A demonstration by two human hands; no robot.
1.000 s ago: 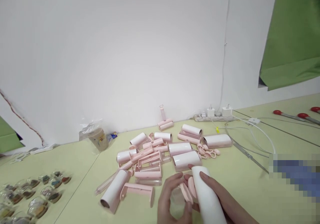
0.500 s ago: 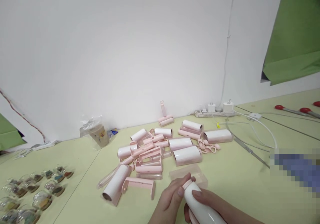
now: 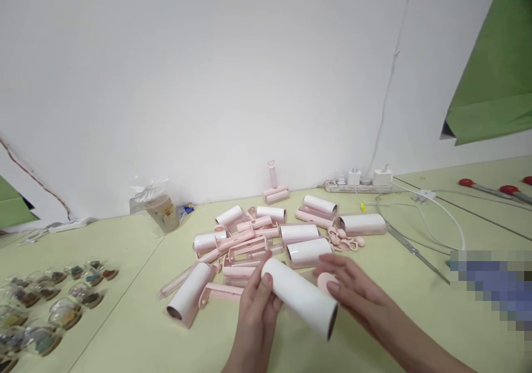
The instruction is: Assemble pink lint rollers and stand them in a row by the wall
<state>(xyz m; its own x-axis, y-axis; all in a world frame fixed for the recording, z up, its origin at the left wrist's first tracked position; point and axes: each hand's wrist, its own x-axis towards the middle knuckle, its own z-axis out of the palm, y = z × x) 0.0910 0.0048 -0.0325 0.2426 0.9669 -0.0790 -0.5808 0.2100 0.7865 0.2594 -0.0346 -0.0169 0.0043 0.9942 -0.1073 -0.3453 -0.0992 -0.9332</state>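
My left hand (image 3: 258, 306) is closed around the upper left end of a white lint roller refill (image 3: 300, 294), a thick paper roll. The roll slants down to the right, and its dark hollow end faces the lower right. To the right of it, my right hand (image 3: 361, 291) pinches a round pink cap (image 3: 326, 282) between thumb and fingers, just apart from the roll. Behind both hands lie several pink roller frames (image 3: 246, 245) and more wrapped white rolls (image 3: 310, 251). Small pink ring-shaped parts (image 3: 347, 241) sit in a cluster beyond my right hand.
An assembled pink lint roller (image 3: 275, 191) leans at the wall. A power strip (image 3: 353, 187) with cables stands at the back right. On the left are a bagged cup (image 3: 164, 212) and several clear domes (image 3: 66, 312). Red-tipped tools (image 3: 509, 190) lie far right.
The white roll has moved up and left, and its hollow end now shows at the lower right. My right hand has come off the roll and holds the pink cap beside it.
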